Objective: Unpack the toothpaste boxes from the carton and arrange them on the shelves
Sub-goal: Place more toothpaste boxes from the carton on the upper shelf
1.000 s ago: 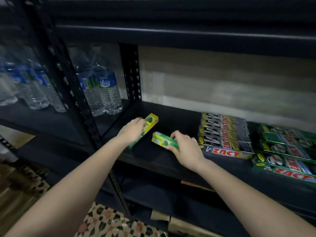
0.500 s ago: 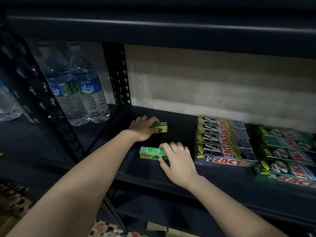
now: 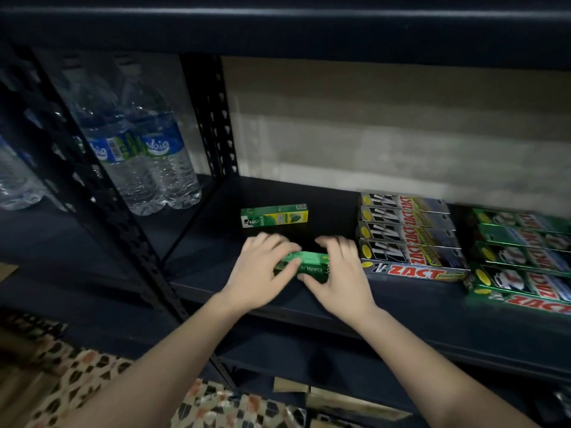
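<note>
**Now 2 hands on 1 green box at the shelf front**

A green toothpaste box (image 3: pixel 304 267) is held between both hands on the dark shelf (image 3: pixel 401 307), near its front edge. The left hand (image 3: pixel 262 273) is closed over the box's left end, thumb laid across the front face. The right hand (image 3: pixel 340 273) is closed on the right end, fingers curled over the top. The box lies lengthwise, parallel to the shelf edge, and the word "DARLIE" is seen upside down on its front face. Whether it is resting on the shelf or lifted just clear cannot be told.

A second green and yellow box (image 3: pixel 274 215) is set flat further back on the same shelf, apart from the hands. To the right, a block of silver Zact boxes (image 3: pixel 408 233) is laid in rows, and a block of green Zact boxes (image 3: pixel 522 257) is placed just beside it. In the bay to the left, past the black upright (image 3: pixel 213 118), water bottles (image 3: pixel 145 156) are stood upright. Below the shelf, cardboard (image 3: pixel 340 400) is partly seen.
</note>
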